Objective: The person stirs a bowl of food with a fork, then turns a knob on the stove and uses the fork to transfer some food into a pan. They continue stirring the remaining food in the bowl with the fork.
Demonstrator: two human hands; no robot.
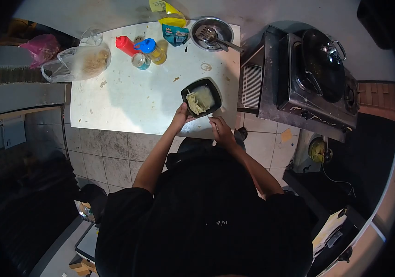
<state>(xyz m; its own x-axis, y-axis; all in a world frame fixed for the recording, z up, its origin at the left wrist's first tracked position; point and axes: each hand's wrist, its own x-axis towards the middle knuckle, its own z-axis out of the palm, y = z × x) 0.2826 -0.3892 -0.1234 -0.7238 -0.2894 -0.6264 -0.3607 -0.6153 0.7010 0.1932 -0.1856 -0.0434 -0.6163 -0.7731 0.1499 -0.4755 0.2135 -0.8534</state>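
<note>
A black square bowl (217, 102) with pale, noodle-like food (195, 103) and some cloudy liquid is at the front right of the white table (128, 106). My left hand (180, 119) grips the bowl's near left side, its fingers closed on the rim and underside. At the near edge of the bowl, my right hand (220, 129) is closed on a thin utensil, of which only a small part shows. What kind of utensil it is cannot be made out.
Along the table's back stand a red bottle (127, 45), a blue-lidded container (158, 56), a teal packet (175, 35) and a metal bowl (226, 31) with ladles. A plastic bag (70, 62) lies back left. On the right is a stove (294, 94) with a black wok (322, 69).
</note>
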